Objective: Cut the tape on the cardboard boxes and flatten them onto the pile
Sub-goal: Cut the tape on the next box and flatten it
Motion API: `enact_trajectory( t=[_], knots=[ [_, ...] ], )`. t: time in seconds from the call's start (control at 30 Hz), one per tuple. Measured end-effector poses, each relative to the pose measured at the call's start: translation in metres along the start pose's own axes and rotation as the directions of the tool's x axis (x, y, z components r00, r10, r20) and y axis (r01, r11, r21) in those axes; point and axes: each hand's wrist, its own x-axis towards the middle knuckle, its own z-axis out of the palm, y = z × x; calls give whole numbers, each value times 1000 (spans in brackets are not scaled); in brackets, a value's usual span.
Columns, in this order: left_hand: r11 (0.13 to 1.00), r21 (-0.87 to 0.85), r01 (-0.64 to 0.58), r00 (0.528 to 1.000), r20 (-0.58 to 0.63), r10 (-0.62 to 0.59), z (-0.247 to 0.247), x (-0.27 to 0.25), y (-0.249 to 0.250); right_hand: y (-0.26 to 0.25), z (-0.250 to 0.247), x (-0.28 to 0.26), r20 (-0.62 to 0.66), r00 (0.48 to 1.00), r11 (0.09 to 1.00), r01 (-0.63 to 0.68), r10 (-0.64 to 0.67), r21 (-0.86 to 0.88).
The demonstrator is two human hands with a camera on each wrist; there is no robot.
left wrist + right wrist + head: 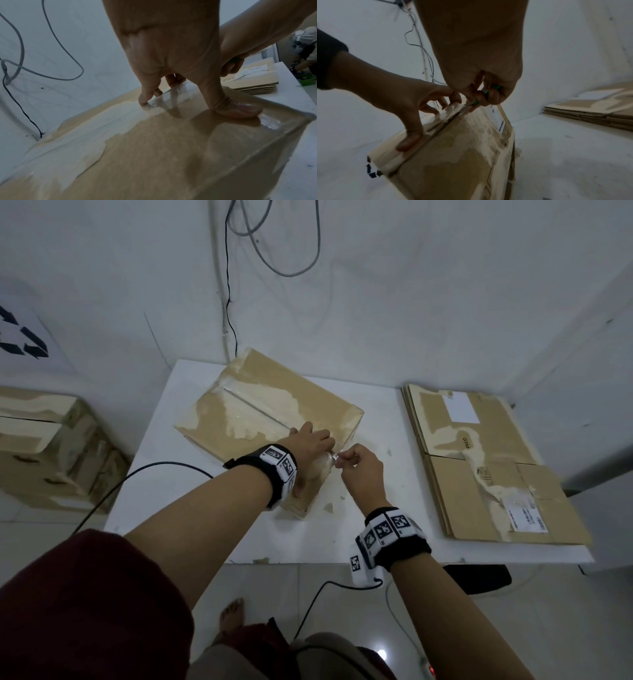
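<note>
Currently, the box (270,409) at table (376,419) centre is pressed by the spread left hand (310,445); a green cutter (489,92) is gripped by the right hand (361,470) at its near edge, the pile (486,463) lying rightward.

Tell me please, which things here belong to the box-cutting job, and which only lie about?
Job:
- taped box on the table, left hand pressing its top
- green-handled cutter, gripped by the right hand at the box's near corner
- pile of flattened boxes
- second box at the left

Lying about:
- wall cables
- cardboard scraps
</note>
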Motion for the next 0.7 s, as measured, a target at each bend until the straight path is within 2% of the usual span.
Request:
enact_trajectory(
  t=[0.1, 0.23, 0.47, 0.57, 0.7],
  knots=[
    [999, 37, 5, 1000, 17, -6, 0, 0, 1, 2, 1, -9, 8, 999, 999, 35, -35, -32],
    [1000, 27, 6, 999, 37, -7, -1, 0, 4, 1, -5, -10, 33, 999, 1000, 12, -12, -4],
    [999, -28, 42, 999, 21, -42, 0, 4, 0, 1, 6, -14, -35, 999, 999, -20, 21, 50],
    [999, -34, 24, 1000, 15, -24, 0, 8, -1, 4, 2, -13, -25, 1000, 998, -10, 12, 54],
    [1000, -2, 6, 1000, 7, -6, -6, 14, -4, 1, 2, -1, -22, 998, 994, -63, 65, 87]
  ],
)
